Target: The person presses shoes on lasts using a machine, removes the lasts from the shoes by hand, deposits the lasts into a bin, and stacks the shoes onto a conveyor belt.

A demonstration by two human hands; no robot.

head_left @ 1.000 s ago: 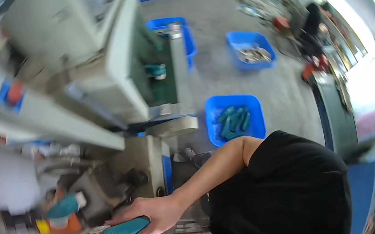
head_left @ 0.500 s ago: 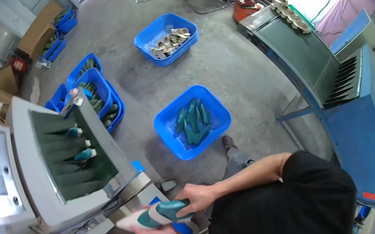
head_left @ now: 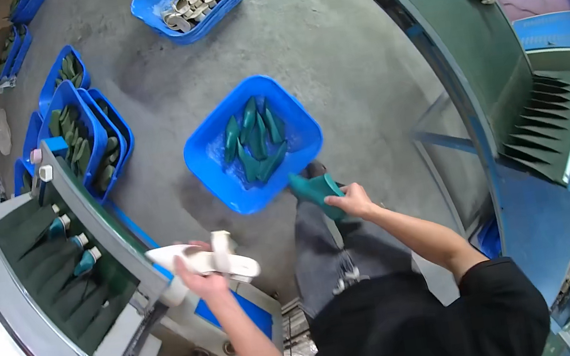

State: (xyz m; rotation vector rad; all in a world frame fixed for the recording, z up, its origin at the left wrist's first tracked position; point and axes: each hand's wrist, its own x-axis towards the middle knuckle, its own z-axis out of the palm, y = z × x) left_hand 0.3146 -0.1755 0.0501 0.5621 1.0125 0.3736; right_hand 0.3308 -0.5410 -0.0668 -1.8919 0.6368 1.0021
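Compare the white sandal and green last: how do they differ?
Colour: the sandal is white, the last green.
Form: the sandal has a strap, the last is strapless.
Hold: the left hand grips the sandal, the right hand the last.
Shared: both are foot-shaped.

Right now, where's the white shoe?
In the head view, the white shoe is left of centre, held in the left hand, below and to the left of the nearest blue tub.

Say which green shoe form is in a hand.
The green form in the right hand, outside the nearest blue tub; the similar forms lie inside that tub, untouched.
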